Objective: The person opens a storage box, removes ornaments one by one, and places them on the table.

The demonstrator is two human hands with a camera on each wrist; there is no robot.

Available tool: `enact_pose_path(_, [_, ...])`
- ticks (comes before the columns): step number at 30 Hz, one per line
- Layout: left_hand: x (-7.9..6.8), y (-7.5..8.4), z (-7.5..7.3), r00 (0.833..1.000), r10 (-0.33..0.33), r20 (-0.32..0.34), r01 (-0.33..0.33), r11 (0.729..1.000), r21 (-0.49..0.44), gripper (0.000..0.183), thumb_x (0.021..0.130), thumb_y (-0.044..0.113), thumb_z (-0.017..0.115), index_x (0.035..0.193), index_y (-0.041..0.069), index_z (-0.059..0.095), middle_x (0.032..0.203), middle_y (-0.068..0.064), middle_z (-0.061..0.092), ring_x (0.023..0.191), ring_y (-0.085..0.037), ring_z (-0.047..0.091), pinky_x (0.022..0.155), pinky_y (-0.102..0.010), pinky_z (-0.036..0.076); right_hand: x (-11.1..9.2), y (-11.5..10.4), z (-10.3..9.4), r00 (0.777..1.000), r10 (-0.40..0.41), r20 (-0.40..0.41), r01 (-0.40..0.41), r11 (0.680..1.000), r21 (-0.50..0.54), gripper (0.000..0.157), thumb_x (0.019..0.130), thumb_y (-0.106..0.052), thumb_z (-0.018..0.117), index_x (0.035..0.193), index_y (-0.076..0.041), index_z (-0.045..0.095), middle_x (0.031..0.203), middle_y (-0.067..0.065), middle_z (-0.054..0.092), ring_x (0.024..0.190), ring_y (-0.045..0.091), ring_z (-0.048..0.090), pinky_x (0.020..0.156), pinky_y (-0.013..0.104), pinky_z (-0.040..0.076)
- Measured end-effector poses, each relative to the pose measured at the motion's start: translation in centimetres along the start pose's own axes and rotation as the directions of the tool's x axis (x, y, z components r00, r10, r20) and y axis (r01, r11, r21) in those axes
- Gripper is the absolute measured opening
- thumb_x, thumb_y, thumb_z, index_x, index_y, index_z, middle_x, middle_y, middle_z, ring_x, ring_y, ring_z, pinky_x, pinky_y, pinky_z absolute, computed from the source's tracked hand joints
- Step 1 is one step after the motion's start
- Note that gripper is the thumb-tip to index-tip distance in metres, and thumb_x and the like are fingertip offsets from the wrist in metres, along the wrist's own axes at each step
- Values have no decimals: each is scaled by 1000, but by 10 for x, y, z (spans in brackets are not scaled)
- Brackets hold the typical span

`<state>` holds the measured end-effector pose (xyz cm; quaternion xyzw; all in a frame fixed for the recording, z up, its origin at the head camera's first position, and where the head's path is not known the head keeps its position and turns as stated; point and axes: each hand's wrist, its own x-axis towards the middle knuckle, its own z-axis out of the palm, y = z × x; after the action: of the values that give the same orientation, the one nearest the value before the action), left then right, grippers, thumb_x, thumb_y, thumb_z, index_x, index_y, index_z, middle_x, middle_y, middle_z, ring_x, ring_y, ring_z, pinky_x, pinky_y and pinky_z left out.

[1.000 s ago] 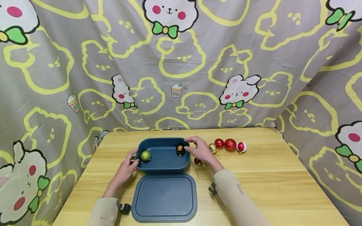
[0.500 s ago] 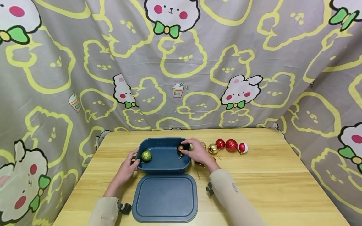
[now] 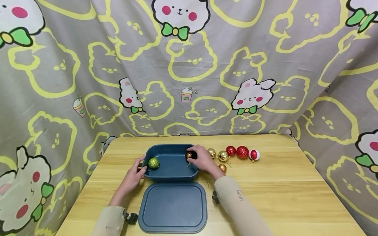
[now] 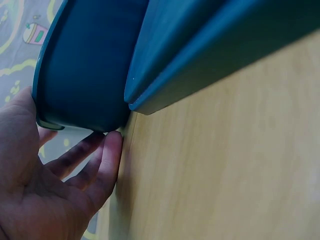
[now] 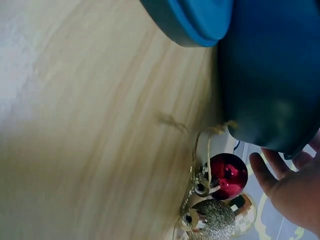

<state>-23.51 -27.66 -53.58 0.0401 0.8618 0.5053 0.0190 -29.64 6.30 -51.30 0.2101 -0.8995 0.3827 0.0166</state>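
A dark blue storage box (image 3: pixel 170 179) stands on the table, holding a glittery green Christmas ball (image 3: pixel 153 163) at its left end and a brown Christmas ball (image 3: pixel 189 155) at its right. My left hand (image 3: pixel 135 173) grips the box's left end. In the left wrist view the thumb lies along the rim and other fingers touch lower on the wall. Over the right rim reaches my right hand (image 3: pixel 205 160), its thumb and index finger pinching the brown ball. In the right wrist view its other fingers (image 5: pixel 265 170) show outside the box's end wall.
The blue lid (image 3: pixel 173 207) lies flat before the box. To the right is a row with gold balls (image 3: pixel 222 156), red balls (image 3: pixel 242 152) and a red-and-white ball (image 3: pixel 254 155); an orange ball (image 3: pixel 222 168) lies nearer. A shiny red ball (image 5: pixel 229 175) sits beside the box.
My right hand has moved left over the rim, its thumb and index finger closing around the brown ball. My left hand keeps its place on the box, which has not shifted.
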Motion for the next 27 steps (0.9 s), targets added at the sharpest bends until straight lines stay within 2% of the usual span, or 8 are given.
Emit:
enact_pose_path(6, [-1,0,-1,1000,1,-6,0,1000,10,56,110,15,49,163,19,32,136,-29,56,108,-32,64,82,-30,61,3,-1,5,999,3,33,-1,998,-56,42,95,-16,77,134,-6,67,135,16,60,127,39,55,105,54,49])
enact_pose_path(13, [0,-1,2,1000,9,-4,-9,1000,12,56,110,13,49,163,18,33,134,-31,56,107,-32,64,82,-29,61,4,-3,6,999,9,35,-3,987,-159,38,89,-12,82,125,-6,71,128,15,62,120,38,57,102,52,50])
enact_pose_path(18, [1,-2,1,1000,5,3,-5,1000,13,55,110,15,48,163,19,32,136,-30,55,111,-33,64,84,-29,61,3,-6,6,999,23,29,-17,986,-168,35,87,-11,84,120,-7,73,125,14,63,117,38,58,100,52,51])
enact_pose_path(27, [1,0,1,1000,-4,-2,4,1000,20,55,110,15,48,163,20,33,135,-29,56,106,-30,63,82,-28,61,3,-8,5,998,25,50,-17,987,-160,37,88,-17,84,123,-9,73,123,13,63,115,36,60,100,51,51])
